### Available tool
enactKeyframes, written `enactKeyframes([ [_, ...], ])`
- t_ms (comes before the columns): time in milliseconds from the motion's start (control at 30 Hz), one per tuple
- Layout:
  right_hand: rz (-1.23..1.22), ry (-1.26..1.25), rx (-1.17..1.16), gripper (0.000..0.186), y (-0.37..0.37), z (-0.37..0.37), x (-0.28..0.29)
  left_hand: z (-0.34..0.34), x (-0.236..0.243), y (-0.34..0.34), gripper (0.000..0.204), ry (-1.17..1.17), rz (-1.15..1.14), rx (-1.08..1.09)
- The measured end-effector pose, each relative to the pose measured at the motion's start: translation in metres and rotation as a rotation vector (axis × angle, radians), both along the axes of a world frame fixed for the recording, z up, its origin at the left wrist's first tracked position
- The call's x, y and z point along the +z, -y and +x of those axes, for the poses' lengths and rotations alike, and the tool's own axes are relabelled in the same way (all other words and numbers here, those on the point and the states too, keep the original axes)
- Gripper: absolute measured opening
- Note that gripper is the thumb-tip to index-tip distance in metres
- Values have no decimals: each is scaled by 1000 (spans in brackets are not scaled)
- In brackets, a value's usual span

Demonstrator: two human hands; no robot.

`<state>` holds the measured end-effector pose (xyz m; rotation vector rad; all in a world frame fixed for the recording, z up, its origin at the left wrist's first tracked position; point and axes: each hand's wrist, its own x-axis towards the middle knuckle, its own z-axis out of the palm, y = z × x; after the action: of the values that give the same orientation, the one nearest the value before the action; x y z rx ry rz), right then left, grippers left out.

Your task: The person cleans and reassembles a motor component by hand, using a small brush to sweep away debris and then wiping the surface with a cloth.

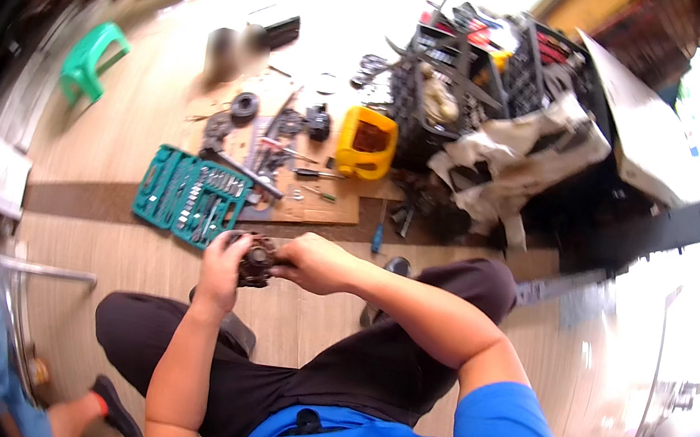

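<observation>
A dark brown, greasy round metal machine part [256,261] with a raised hub in its middle is held up in front of my lap. My left hand [223,270] is closed round its left edge. At its right side, the fingers of my right hand [318,264] are bent and pressed against the part; their tips are partly hidden, and I cannot make out whether they also pinch something small. Just beyond my hands, an opened teal socket set case [168,186] lies on the floor with several sockets in it.
Screwdrivers, a black ring [245,105] and metal parts lie on a cardboard sheet [338,210]. A yellow cut-open jug [363,169] stands beside black crates [413,84] piled with parts. A green stool [93,62] is at far left. Another person's leg [76,420] shows at lower left.
</observation>
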<state>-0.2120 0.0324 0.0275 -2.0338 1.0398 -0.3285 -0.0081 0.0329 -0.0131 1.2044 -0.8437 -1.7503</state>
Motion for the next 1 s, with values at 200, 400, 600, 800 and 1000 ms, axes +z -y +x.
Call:
enactKeyframes([
  [200, -59, -145, 110, 25, 6, 13, -17, 3, 5, -7, 29, 92, -21, 1],
  [400, -176, -177, 191, 28, 4, 1, -18, 7, -11, -2, 33, 23, -32, -22],
  [600, -154, -143, 239, 33, 11, -1, -15, 14, 3, 3, 34, -13, -20, -8],
  [800, -175, -203, 316, 31, 9, 4, -21, 26, -14, 11, 34, -68, -16, -75],
  [1000, -158, -219, 278, 29, -1, -4, -16, 21, -14, 7, 34, -89, -17, -73],
])
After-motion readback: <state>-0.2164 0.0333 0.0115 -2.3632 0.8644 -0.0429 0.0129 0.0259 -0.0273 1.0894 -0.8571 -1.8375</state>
